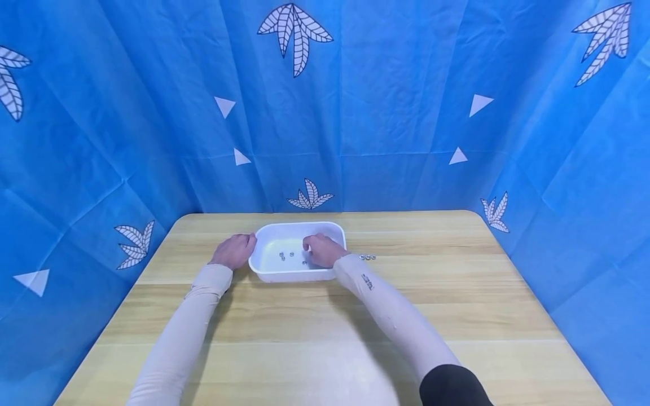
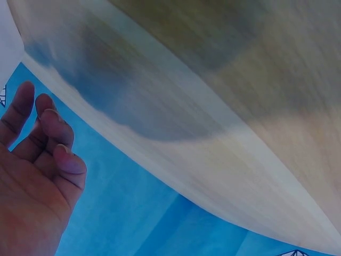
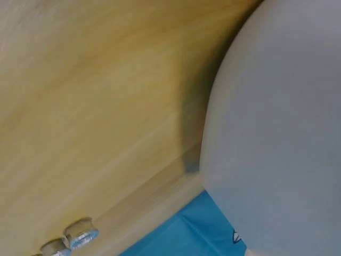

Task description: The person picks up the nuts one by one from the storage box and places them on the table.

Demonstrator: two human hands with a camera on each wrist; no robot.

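Observation:
A white plastic basin [image 1: 297, 276] stands near the back of the table, with several small metal nuts [image 1: 291, 254] scattered on its floor. At its left end my left hand [image 1: 235, 251] rests against the rim. The left wrist view shows that hand [image 2: 34, 176] with relaxed, slightly bent fingers beside the basin's white wall [image 2: 8, 45]; the thumb is out of sight. My right hand [image 1: 324, 251] reaches into the basin's right side, fingers bent downward. Its fingertips are hidden, so whether it pinches a nut is unclear. In the right wrist view the basin wall [image 3: 277, 128] hides most of it.
To the right of the basin, a short row of metal nuts [image 1: 368, 257] lies on the wooden table [image 1: 284, 344]. Two of these nuts [image 3: 81, 232] appear large in the right wrist view. A blue curtain [image 1: 386, 113] with white leaf prints surrounds the table's back and sides.

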